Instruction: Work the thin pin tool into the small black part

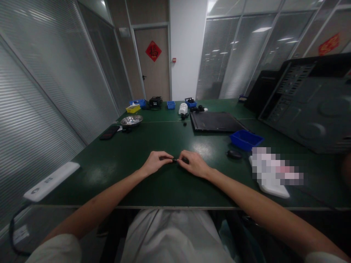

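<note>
My left hand (155, 163) and my right hand (195, 164) meet above the green table, near the middle of its front half. Between their fingertips is a small dark piece (174, 160) with a light, shiny bit; it is too small to name. My left thumb and fingers pinch its left end. On the other side, my right thumb and index finger close on its right end. Something dark shows in the gap under my right fingers, and I cannot make it out. A black computer mouse (234, 154) lies to the right of my right hand.
Right of the hands are a blue tray (246, 140), a white board (274, 190) and an open computer case (307, 109). Behind lie a black panel (218, 122) and a metal bowl (131, 120). A phone (109, 132) and a white power strip (52, 181) are on the left.
</note>
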Motion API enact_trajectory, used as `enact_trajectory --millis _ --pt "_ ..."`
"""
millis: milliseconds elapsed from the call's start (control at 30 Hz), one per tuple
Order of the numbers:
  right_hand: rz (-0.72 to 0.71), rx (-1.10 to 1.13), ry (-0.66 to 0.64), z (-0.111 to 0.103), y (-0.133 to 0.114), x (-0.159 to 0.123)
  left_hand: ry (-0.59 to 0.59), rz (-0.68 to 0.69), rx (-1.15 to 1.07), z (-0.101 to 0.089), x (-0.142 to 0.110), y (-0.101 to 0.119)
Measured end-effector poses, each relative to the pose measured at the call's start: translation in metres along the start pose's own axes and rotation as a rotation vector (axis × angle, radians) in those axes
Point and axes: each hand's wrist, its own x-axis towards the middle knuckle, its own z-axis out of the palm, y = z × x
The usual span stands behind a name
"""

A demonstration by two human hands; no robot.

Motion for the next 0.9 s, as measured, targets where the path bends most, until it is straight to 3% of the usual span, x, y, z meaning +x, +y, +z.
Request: enact_trajectory --millis 167,533,733,900 --pt "-0.026 -0.069 -0.036 0.001 -0.003 0.0 -0.064 0.079 0.061 0.002 0.0 0.004" --pt "-0.012 -0.07 -0.043 0.004 -0.005 0.001 -0.072 0.055 0.034 0.003 0.002 0.006" --pt "-0.013 -0.075 -0.039 0.004 -0.005 0.0 0.002 -0.023 0.094 -0.005 0.013 -0.008" --pt "0.002 -0.052 -0.03 0.002 -0.003 0.001 -0.083 0.029 0.17 -0.007 0.02 -0.021"
